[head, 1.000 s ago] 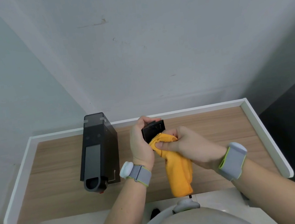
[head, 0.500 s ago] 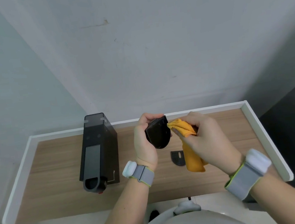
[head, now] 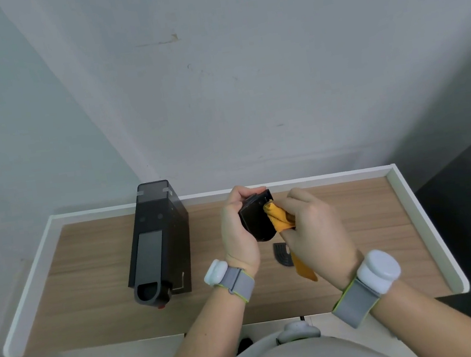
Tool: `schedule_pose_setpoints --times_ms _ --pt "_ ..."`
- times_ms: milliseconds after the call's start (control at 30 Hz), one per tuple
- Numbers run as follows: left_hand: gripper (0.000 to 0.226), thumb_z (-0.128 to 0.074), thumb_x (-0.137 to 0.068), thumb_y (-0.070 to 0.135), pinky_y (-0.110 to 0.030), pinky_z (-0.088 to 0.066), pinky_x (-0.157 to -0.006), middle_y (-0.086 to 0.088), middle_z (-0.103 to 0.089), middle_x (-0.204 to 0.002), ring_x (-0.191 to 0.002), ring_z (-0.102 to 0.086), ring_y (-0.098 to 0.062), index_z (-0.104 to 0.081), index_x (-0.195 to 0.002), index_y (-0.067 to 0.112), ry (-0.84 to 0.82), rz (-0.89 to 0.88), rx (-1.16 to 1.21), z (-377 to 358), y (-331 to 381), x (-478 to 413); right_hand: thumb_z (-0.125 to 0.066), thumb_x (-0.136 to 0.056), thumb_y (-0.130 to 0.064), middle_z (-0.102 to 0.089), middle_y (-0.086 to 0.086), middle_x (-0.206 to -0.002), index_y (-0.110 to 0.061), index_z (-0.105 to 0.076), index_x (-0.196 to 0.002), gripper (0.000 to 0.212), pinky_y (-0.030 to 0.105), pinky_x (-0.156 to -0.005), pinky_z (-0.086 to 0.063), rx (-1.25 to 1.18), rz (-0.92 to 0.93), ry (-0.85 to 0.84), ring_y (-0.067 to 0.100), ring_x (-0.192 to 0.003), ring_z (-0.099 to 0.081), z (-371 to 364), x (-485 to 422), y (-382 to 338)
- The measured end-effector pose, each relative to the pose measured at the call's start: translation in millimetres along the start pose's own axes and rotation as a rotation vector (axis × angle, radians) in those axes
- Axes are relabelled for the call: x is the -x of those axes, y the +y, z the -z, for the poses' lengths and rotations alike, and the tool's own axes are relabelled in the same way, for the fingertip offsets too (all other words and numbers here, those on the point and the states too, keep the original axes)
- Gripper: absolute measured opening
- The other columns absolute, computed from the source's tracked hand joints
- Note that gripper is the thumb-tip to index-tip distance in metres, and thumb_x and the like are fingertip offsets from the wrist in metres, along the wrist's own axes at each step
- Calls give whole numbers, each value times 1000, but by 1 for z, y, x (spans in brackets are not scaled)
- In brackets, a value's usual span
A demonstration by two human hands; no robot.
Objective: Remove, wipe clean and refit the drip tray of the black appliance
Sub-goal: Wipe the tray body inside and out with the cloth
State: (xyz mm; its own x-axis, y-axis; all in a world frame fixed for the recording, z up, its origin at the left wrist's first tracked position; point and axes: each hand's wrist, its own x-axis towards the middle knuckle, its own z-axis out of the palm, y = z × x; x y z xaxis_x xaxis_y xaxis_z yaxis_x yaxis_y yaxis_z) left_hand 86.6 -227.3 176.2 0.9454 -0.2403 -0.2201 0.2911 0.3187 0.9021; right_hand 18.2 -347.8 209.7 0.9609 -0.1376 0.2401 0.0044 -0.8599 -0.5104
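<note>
Left hand (head: 237, 232) gripped the drip tray (head: 257, 220) while the right hand (head: 314, 227) pinched an orange cloth (head: 279, 217) against it. A small dark grille (head: 282, 255), probably the tray's cover, lay half hidden behind the right hand.

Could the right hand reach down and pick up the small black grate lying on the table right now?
Probably not straight away: the right hand is gripping the orange cloth against the drip tray, and it hangs over the grate, partly hiding it. Nothing else blocks the way.

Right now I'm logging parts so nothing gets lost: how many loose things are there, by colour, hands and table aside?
Black: 3 (appliance, drip tray, slotted grate)
Orange: 1 (cloth)
Total: 4
</note>
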Motion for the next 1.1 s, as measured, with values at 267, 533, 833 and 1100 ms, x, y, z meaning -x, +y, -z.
schedule_pose_setpoints --times_ms 267,533,833,1100 --pt "39 -42 -93 29 -27 -58 -71 -5 -77 -95 -89 -70 -18 -77 -96 13 23 -107 57 4 -2 -2 -71 -98 -16 -54 -8 -69 -18 -79 -81 19 13 -57 -35 -456 -222 155 7 -70 -55 -24 -9 -15" --pt "37 -53 -85 42 -33 -55 -72 -11 -77 -96 -86 -71 -26 -79 -91 16 -52 30 174 16 1 -6 -79 -95 -15 -68 -5 -87 -26 -86 -103 15 29 -73 -54 -685 -43 -145 15 -86 -68 -9 -2 -14" --pt "43 -52 -86 41 -40 -56 -80 -20 -75 -105 -96 -68 -34 -76 -97 7 -120 -3 123 19 2 -14 -65 -101 -18 -59 -8 -101 -20 -78 -114 18 30 -66 -52 -28 178 -174 17 -82 -62 18 2 3" --pt "56 -51 -86 40 -36 -61 -78 -23 -75 -103 -94 -70 -34 -70 -103 -9 -86 56 118 16 -7 -10 -68 -100 -17 -70 -1 -97 -22 -82 -97 15 38 -80 -57 -412 -189 -315 18 -90 -66 -4 3 -14"
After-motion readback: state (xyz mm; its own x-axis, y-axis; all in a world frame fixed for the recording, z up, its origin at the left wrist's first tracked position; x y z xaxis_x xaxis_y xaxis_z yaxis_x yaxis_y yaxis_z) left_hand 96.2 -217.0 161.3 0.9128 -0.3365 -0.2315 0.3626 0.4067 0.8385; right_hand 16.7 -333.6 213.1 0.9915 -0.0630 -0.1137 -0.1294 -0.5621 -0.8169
